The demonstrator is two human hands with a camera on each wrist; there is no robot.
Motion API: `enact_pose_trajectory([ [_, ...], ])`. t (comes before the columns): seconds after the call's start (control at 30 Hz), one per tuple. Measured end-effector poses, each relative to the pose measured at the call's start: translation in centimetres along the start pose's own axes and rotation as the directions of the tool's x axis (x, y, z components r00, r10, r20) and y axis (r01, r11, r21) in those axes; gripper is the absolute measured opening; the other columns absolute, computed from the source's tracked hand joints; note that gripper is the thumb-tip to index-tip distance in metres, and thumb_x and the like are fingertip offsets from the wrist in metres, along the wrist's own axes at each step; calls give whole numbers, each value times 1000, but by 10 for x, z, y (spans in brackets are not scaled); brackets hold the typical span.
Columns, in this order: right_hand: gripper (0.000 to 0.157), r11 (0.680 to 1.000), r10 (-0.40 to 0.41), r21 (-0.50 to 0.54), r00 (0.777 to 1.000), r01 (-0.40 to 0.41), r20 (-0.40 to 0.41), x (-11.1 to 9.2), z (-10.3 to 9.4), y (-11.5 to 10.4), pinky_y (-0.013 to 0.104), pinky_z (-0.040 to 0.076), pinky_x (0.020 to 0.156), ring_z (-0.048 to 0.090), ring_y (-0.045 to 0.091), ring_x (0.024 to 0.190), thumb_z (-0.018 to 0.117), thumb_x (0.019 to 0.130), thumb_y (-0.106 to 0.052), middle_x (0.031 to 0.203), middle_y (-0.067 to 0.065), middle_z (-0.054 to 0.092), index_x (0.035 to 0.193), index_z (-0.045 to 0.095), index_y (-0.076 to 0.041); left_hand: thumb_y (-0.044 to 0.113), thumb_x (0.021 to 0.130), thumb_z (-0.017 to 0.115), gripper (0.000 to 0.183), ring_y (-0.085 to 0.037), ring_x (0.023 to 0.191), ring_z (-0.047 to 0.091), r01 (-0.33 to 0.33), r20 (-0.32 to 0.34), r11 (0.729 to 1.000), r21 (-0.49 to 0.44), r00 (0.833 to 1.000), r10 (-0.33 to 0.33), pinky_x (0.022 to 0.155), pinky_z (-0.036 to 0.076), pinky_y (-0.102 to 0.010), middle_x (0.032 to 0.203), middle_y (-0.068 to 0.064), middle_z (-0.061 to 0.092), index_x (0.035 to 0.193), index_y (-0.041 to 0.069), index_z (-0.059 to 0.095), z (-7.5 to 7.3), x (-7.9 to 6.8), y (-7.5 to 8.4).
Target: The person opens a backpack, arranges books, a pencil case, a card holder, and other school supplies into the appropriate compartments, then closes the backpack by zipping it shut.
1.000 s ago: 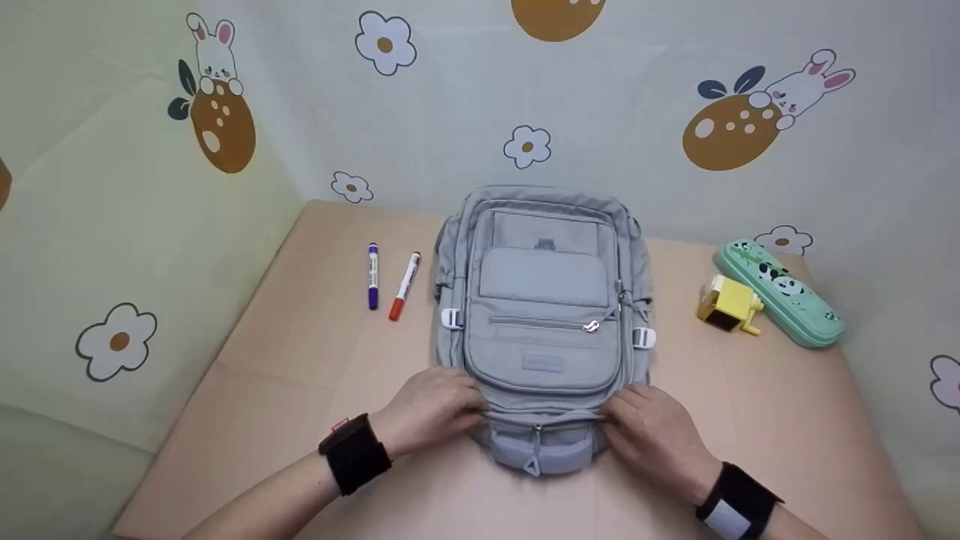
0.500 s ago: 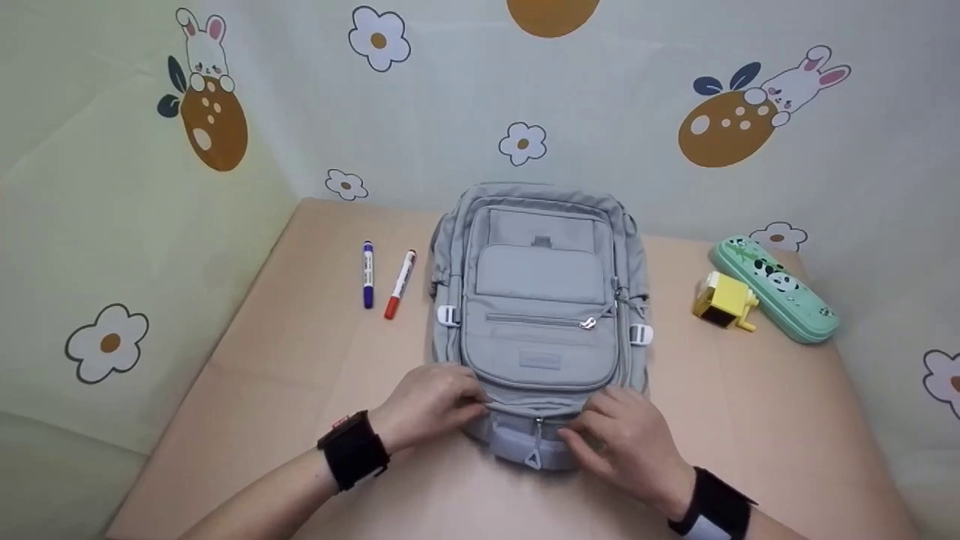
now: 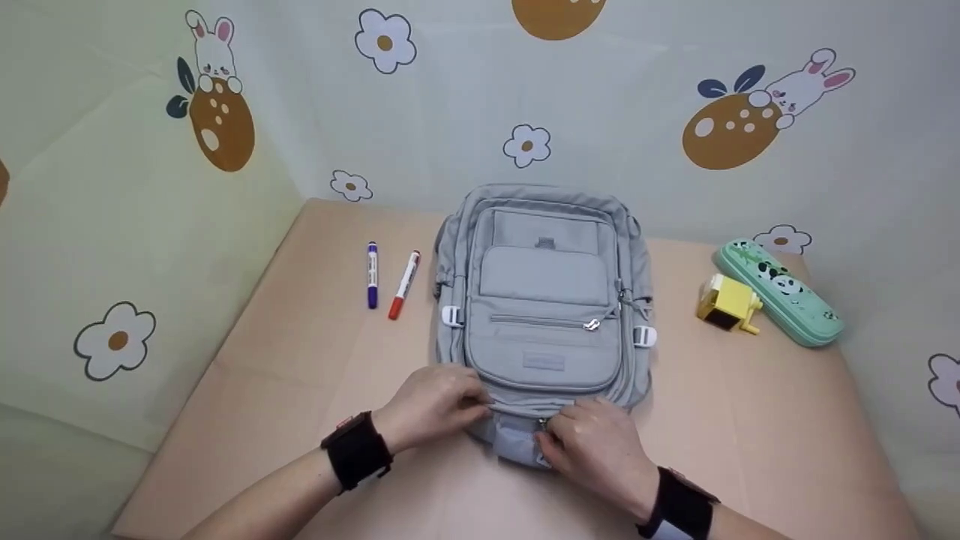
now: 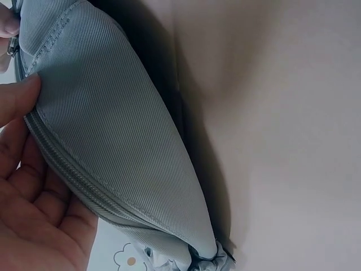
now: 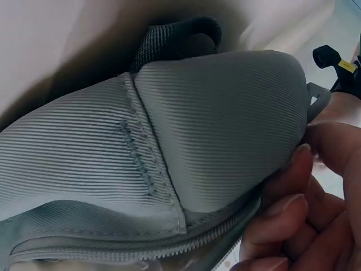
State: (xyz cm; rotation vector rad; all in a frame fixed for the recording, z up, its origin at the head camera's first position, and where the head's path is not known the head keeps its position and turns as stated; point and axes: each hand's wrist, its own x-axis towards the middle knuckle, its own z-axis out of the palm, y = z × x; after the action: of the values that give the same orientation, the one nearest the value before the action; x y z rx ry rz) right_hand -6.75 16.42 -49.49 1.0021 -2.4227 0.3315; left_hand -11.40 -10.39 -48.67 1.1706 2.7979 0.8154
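Note:
A grey backpack (image 3: 544,274) lies on its back on the table, its top handle end toward me. My left hand (image 3: 435,405) pinches the fabric edge at the near left; in the left wrist view the thumb lies on the cloth and the fingers lie behind the zipper (image 4: 84,180). My right hand (image 3: 600,446) is at the middle of the near end, thumb and finger pinching the zipper pull (image 5: 320,100), whose loop sticks out past them. Bare zipper teeth (image 5: 169,251) run along the edge in the right wrist view.
Left of the backpack lie a purple marker (image 3: 373,276) and a red marker (image 3: 404,285). A yellow pencil sharpener (image 3: 726,304) with a crank stands at right, against a green panda pencil case (image 3: 780,292). Patterned cloth (image 3: 450,90) hangs behind the table (image 3: 300,352).
My right hand has let go of the backpack's near right edge and moved left to the zipper pull at the middle. The left hand has stayed at its edge.

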Motion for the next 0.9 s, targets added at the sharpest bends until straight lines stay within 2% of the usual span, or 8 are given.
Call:
enact_pose_trajectory([
  [0.17, 20, 998, 30, 55, 997, -34, 70, -5, -6, 5, 30, 44, 55, 51, 10, 60, 80, 80, -23, 65, -11, 54, 70, 63, -21, 22, 90, 80, 7, -8, 82, 63, 4, 16, 1000, -6, 1000, -4, 71, 51, -24, 89, 10, 71, 95, 18, 79, 0, -1, -1],
  [0.37, 16, 994, 53, 81, 984, -68, 172, -13, -15, 15, 27, 44, 56, 53, 7, 65, 78, 85, -23, 71, -13, 57, 76, 65, -23, 23, 90, 79, 7, -7, 82, 62, 14, 36, 1000, -11, 999, -13, 70, 51, -24, 89, 10, 71, 95, 18, 79, 0, -2, -2],
  [0.5, 20, 992, 86, 78, 977, -102, 196, -20, -22, 25, 25, 42, 55, 50, 5, 66, 77, 83, -20, 71, -15, 53, 74, 60, -25, 24, 91, 79, 7, -6, 82, 62, 35, 51, 999, -25, 998, -34, 70, 51, -24, 88, 11, 70, 95, 19, 79, -1, -2, -4],
  [0.7, 24, 980, 163, 67, 955, -185, 247, -32, -33, 43, 23, 38, 56, 42, 2, 66, 76, 82, -19, 70, -21, 43, 71, 57, -28, 25, 91, 79, 7, -6, 82, 62, 53, 71, 998, -26, 996, -51, 71, 51, -25, 89, 12, 70, 95, 20, 79, -2, -1, -4],
  [0.9, 19, 978, 179, 68, 957, -200, 229, -38, -35, 48, 22, 38, 56, 42, 1, 67, 79, 82, -20, 71, -21, 44, 74, 63, -27, 24, 91, 77, 6, -8, 82, 62, 14, 86, 1000, 23, 996, -16, 71, 51, -26, 89, 11, 69, 93, 19, 78, -3, 2, -2],
])
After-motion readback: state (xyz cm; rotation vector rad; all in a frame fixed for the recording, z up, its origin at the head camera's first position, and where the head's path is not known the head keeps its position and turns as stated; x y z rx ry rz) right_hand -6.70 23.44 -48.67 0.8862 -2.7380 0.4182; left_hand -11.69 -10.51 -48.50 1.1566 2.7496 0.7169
